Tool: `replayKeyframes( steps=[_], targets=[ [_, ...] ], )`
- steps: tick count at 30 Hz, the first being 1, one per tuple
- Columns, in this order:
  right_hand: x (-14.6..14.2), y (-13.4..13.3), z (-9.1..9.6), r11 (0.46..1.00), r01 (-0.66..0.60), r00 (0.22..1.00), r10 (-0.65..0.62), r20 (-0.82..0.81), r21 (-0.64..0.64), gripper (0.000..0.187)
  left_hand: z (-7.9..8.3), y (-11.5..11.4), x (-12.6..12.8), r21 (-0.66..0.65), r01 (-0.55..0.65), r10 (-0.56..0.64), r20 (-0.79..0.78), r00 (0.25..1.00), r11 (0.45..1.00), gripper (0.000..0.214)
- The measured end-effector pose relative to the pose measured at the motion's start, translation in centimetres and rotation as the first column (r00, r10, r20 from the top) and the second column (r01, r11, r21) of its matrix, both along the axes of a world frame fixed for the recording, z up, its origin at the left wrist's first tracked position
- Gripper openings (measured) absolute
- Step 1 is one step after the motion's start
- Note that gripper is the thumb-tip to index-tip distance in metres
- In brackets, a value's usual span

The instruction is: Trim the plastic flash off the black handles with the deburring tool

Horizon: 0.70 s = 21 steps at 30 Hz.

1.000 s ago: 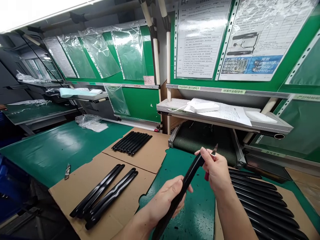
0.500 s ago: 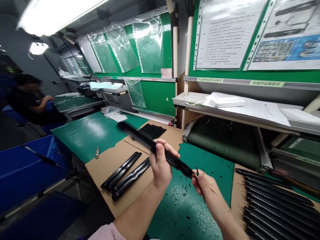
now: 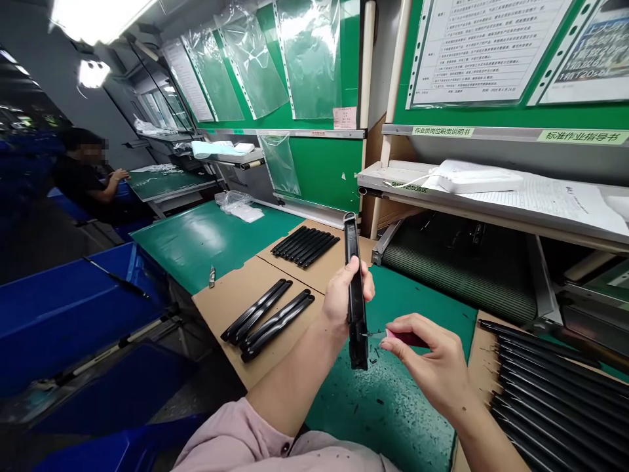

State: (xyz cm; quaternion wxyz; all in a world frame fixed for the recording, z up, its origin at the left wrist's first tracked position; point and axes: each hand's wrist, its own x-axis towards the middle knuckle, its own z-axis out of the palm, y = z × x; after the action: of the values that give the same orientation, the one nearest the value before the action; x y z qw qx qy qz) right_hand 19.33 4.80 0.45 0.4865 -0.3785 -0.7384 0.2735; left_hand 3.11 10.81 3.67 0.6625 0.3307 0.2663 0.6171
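My left hand (image 3: 339, 295) is closed around a long black plastic handle-like part (image 3: 354, 308), held nearly upright with its hollow side toward me. My right hand (image 3: 435, 354) pinches a small blade (image 3: 378, 335) with a pink grip, its tip at the lower right edge of the black part. Most of the grip is hidden by the fingers. Below both hands, dark shavings lie on the green mat (image 3: 393, 400). To the left, several glossy black parts (image 3: 275, 321) rest on cardboard (image 3: 211, 305).
More black parts (image 3: 304, 246) lie in a row farther back, and a larger row (image 3: 560, 387) is at the right. A utility knife (image 3: 211, 276) lies on the left table. Behind are a conveyor belt (image 3: 462, 275) and a shelf (image 3: 368, 177). A co-worker (image 3: 86, 174) sits far left.
The black part has swung from slanting left to nearly upright. My right hand has drawn a little away to the right, and the blade now shows at the part's edge. The view has shifted.
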Motion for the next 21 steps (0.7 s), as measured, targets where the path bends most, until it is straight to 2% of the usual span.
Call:
replayKeyframes(
  steps=[3, 6, 8, 9, 12, 14, 17, 21],
  targets=[
    [-0.5, 0.2, -0.5, 0.989, 0.035, 0.999, -0.029, -0.041, 0.142, 0.008, -0.5, -0.1, 0.6, -0.049, 0.113, -0.110, 0.059, 0.992, 0.992, 0.029],
    [-1.0, 0.5, -0.5, 0.937, 0.205, 0.975, -0.170, -0.145, 0.284, 0.015, -1.3, -0.5, 1.6, -0.144, 0.209, -0.206, 0.037, 0.978, 0.967, 0.027],
    [-1.2, 0.7, -0.2, 0.896, 0.328, 0.937, -0.269, -0.222, 0.299, 0.018, -1.7, -0.8, 2.0, -0.213, 0.207, -0.213, -0.008, 0.977, 0.955, 0.027],
    [-1.1, 0.8, 0.0, 0.896, 0.342, 0.933, -0.287, -0.218, 0.283, 0.016, -1.8, -0.8, 2.1, -0.233, 0.184, -0.195, -0.022, 0.981, 0.955, 0.027],
    [-0.2, 0.5, 0.1, 0.961, 0.200, 0.980, -0.195, -0.042, 0.191, 0.005, -1.5, -0.4, 1.6, -0.217, 0.130, -0.135, -0.004, 0.991, 0.967, 0.022],
    [0.4, 0.0, -0.4, 0.987, 0.105, 0.990, -0.115, 0.085, 0.120, 0.016, -1.0, 0.1, 1.0, -0.148, 0.123, -0.125, -0.005, 0.992, 0.981, 0.016],
    [1.1, -0.6, -1.5, 0.993, 0.077, 0.976, -0.093, 0.195, 0.088, 0.022, -0.3, 0.6, 0.6, -0.064, 0.152, -0.154, -0.031, 0.988, 0.986, 0.015],
    [1.2, -0.9, -2.4, 0.989, 0.037, 0.948, -0.080, 0.308, 0.142, 0.026, -0.4, 0.4, 1.1, -0.073, 0.223, -0.227, -0.047, 0.973, 0.972, 0.028]
  ],
)
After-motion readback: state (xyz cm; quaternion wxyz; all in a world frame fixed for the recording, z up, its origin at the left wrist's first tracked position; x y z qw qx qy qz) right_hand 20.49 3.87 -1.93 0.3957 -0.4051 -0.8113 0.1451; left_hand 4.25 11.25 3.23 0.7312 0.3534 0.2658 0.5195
